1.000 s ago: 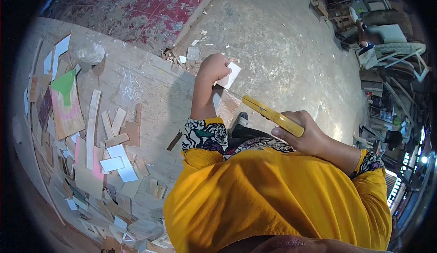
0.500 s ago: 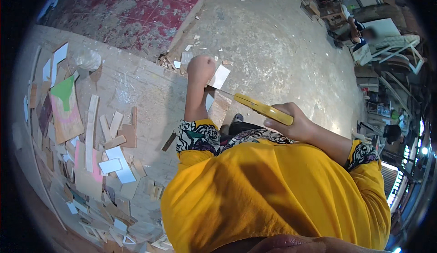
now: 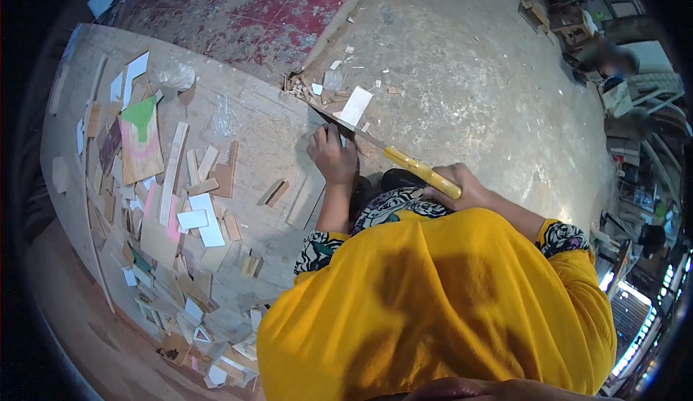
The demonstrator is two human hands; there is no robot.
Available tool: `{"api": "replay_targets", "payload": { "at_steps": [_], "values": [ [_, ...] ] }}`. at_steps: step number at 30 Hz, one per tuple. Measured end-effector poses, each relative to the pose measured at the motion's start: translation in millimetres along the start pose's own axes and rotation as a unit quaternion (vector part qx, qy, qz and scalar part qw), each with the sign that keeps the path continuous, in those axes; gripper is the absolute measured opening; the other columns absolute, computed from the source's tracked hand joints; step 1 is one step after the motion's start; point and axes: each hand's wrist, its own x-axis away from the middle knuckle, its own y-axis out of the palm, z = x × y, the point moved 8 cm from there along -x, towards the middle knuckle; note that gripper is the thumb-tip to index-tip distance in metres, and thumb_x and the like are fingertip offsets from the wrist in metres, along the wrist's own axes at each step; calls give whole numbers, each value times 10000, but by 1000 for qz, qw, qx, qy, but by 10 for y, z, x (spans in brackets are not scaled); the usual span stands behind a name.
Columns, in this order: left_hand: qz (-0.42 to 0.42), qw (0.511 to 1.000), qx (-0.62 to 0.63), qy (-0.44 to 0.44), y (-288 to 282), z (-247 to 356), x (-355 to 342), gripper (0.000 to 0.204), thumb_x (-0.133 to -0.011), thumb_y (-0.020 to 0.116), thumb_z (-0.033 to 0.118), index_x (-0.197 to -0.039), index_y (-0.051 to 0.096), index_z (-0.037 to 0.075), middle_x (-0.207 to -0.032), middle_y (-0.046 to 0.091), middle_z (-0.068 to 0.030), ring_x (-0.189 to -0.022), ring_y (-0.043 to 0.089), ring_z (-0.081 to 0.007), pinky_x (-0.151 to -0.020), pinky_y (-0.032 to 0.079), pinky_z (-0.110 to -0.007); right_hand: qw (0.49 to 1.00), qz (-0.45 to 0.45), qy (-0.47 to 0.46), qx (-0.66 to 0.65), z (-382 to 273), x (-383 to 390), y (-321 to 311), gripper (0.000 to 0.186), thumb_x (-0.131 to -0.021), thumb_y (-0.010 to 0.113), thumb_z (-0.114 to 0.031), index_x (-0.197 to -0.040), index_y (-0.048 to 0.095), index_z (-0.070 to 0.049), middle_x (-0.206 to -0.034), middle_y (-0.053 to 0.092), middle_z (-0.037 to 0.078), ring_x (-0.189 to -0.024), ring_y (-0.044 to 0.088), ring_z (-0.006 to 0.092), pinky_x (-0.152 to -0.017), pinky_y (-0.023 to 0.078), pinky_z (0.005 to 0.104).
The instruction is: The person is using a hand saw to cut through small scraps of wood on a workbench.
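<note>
My right hand (image 3: 462, 188) is closed round the yellow handle of a hand saw (image 3: 415, 164). Its thin dark blade slants up and left, past the fingers of my left hand (image 3: 334, 155). A narrow white board (image 3: 356, 106) shows beyond the blade, and a small white part shows on the near side. My left hand is bent, its fingers closed at the board close to the blade; the fingers partly hide their hold. The work is at the right edge of a pale wooden tabletop (image 3: 253, 155).
Wood and white board offcuts (image 3: 206, 220) litter the table's left side. A clear plastic cup (image 3: 177, 77) stands farther back. Scraps lie on the concrete floor (image 3: 462, 98) beyond the edge. At far right are people (image 3: 613, 62) among furniture parts.
My left hand has turned and come lower, from a raised fist to beside the blade. The saw has shifted slightly, with more blade showing. The whole view has swung, moving the table contents rightward.
</note>
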Motion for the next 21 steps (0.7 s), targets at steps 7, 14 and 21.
{"api": "replay_targets", "payload": {
  "at_steps": [7,14,21],
  "values": [
    [2,994,-89,-56,43,45,20,313,-686,640,181,-978,562,99,-1032,514,-78,-1010,472,-287,-832,347,-453,996,45,10,-82,-258,-102,-131,218,-831,639,-214,-877,617,-3,-663,591,139,-611,568,218,-606,448,343],
    [-28,992,-93,-77,141,-13,18,354,-678,662,205,-1007,570,113,-1041,518,-58,-1026,464,-272,-848,337,-454,999,43,17,-7,-475,-198,-271,264,-849,634,-247,-909,619,10,-656,556,73,-600,477,130,-583,419,298],
    [-8,994,-85,-63,135,-1,44,359,-670,675,197,-1003,576,104,-1062,529,-58,-1039,468,-270,-850,341,-444,998,50,43,13,-388,-410,-241,318,-805,653,-309,-875,628,0,-693,593,205,-660,586,367,-633,459,402]
  ]
}}
